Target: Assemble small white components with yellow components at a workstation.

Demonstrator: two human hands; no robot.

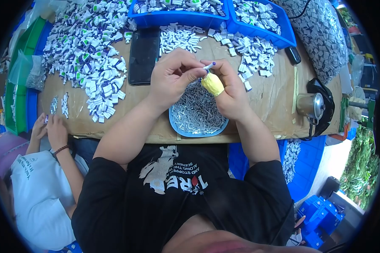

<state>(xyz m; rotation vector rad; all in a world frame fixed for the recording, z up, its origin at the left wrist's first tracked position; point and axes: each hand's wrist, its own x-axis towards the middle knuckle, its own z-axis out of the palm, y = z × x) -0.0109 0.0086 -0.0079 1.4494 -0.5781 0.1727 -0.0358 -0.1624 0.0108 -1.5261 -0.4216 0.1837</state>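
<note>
Both hands meet above a light blue tub (190,134) heaped with thin metal pins (200,111). My left hand (168,80) is closed in a pinch, thumb and index finger on a small white plastic piece with a purple tip (209,66). Against the other end of that piece press the fingers of my right hand (232,95), also closed. A yellow wrap (213,84) covers the right thumb. Whether a pin is held between the fingers is hidden.
White and purple parts, some with green, form a big pile (84,46) at left. Small white pieces (181,37) lie beyond my hands, beside a dark phone (144,57). Blue bins (261,21) stand behind. A metal mug (309,104) is at right; a co-worker's hands (55,128) work at left.
</note>
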